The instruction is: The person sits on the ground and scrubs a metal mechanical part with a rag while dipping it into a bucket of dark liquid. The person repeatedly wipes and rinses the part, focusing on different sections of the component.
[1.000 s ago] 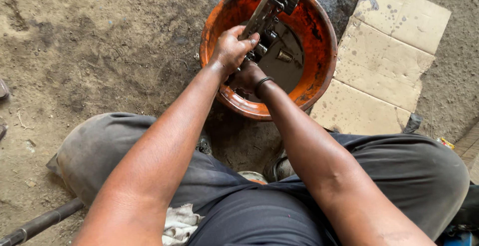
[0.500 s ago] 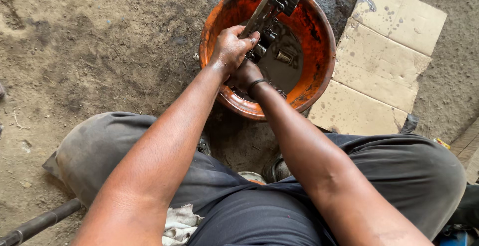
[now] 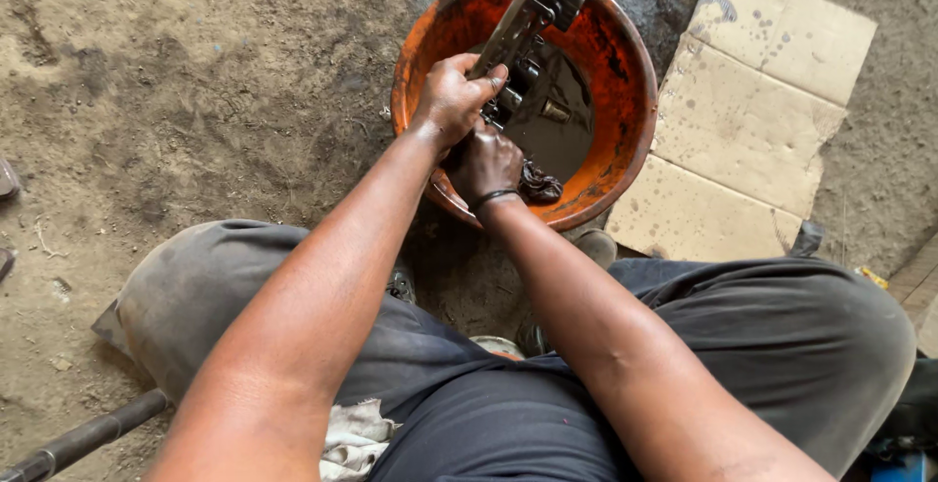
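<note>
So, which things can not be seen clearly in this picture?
- Metal part: its upper end is cut off by the top edge of the head view.
- Right hand: the fingers are hidden behind the left hand and a dark rag.
- Orange basin: dark liquid hides the bottom.
- Dark rod: cut off by the bottom left edge.
</note>
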